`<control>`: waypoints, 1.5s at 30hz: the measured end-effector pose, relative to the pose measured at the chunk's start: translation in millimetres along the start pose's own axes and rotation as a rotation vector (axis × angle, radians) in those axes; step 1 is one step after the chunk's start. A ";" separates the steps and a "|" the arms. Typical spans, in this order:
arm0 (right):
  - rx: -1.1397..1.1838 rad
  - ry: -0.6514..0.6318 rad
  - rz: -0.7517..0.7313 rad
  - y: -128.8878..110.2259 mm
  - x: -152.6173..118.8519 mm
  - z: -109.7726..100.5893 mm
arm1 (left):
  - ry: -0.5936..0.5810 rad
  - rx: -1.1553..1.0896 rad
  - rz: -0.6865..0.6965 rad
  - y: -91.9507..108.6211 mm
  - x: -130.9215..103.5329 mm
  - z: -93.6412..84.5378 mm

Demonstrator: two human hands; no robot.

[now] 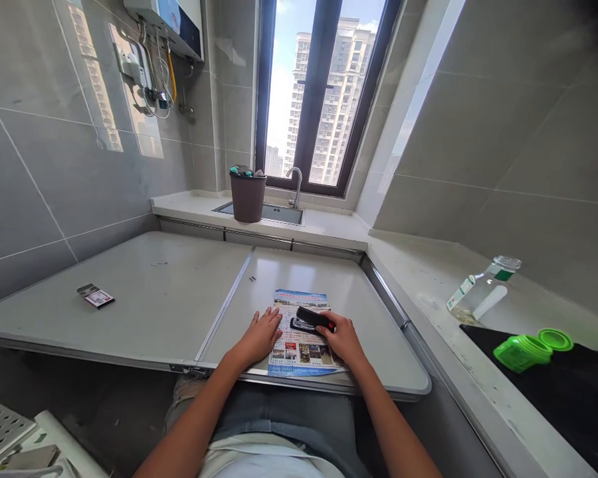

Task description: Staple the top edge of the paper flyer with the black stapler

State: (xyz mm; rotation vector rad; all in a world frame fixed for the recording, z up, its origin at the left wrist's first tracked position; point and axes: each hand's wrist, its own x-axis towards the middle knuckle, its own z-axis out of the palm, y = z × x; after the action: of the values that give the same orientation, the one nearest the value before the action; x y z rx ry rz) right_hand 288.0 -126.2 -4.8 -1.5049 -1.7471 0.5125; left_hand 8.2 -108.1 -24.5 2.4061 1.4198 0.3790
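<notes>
Left hand (pixel 264 334): fingers slightly spread on one leaflet (pixel 303 352) | right hand (pixel 339 335): fingers curled round one black stapler (pixel 311 320)

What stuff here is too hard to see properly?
In the head view:
- Small print on the leaflet: too small.
- Its middle: partly behind the stapler and right hand.
- Lower things in the bin: hidden by its wall.
- Top of the wall heater: cut off by upper edge.
</notes>
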 end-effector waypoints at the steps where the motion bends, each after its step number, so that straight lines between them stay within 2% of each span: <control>1: 0.024 0.002 0.001 0.8 0.1 0.8 | 0.008 -0.008 0.010 -1.9 -0.3 1.6; 7: 0.267 -0.029 -0.037 7.0 8.1 7.3 | 0.072 -0.044 0.007 -6.4 -3.1 4.1; 10: 0.424 -0.038 0.031 14.8 11.9 10.5 | 0.092 -0.113 -0.031 -0.8 -0.1 -0.1; 15: 0.558 -0.061 0.122 19.7 15.2 17.5 | 0.161 -0.170 -0.092 9.7 6.2 -2.3; 19: 0.606 -0.065 0.164 18.0 17.2 16.9 | 0.243 -0.218 -0.099 6.8 9.0 2.0; 22: 0.550 -0.075 0.130 14.7 20.5 14.0 | 0.289 -0.298 -0.087 1.2 11.0 5.3; 25: 0.366 -0.115 0.030 7.4 21.7 14.3 | 0.370 -0.434 -0.063 -1.7 11.6 5.1; 27: 0.204 -0.072 -0.057 -0.3 19.3 16.6 | 0.456 -0.527 -0.021 -0.8 10.4 2.7; 30: 0.052 0.102 -0.252 -15.8 10.8 19.2 | 0.585 -0.702 -0.009 4.4 7.9 -1.0; 32: -0.048 0.229 -0.463 -28.1 2.8 19.2 | 0.626 -0.964 -0.060 8.8 7.2 -1.7; 35: -0.310 0.364 -0.846 -44.9 -9.0 19.6 | 0.505 -1.551 -0.151 12.8 8.5 -0.7; 38: -0.515 0.379 -1.139 -53.6 -16.3 23.5 | 0.346 -1.945 -0.204 12.0 10.6 -2.1; 40: -0.548 0.363 -1.207 -54.7 -18.6 27.3 | 0.317 -2.030 -0.234 10.8 11.2 -5.2; 42: -0.541 0.363 -1.201 -54.2 -19.7 31.1 | 0.337 -2.043 -0.267 10.7 10.7 -8.5; 44: -0.477 0.408 -1.082 -53.9 -20.2 34.1 | 0.410 -2.036 -0.318 11.5 9.0 -10.6; 45: -0.412 0.442 -0.963 -53.9 -20.2 35.4 | 0.455 -2.029 -0.350 11.9 7.7 -11.1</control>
State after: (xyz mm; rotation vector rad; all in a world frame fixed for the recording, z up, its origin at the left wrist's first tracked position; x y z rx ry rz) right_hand 226.3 -151.5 6.1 -0.7469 -1.9993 -0.6478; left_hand 17.1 -105.2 -9.0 0.4107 0.6343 1.3674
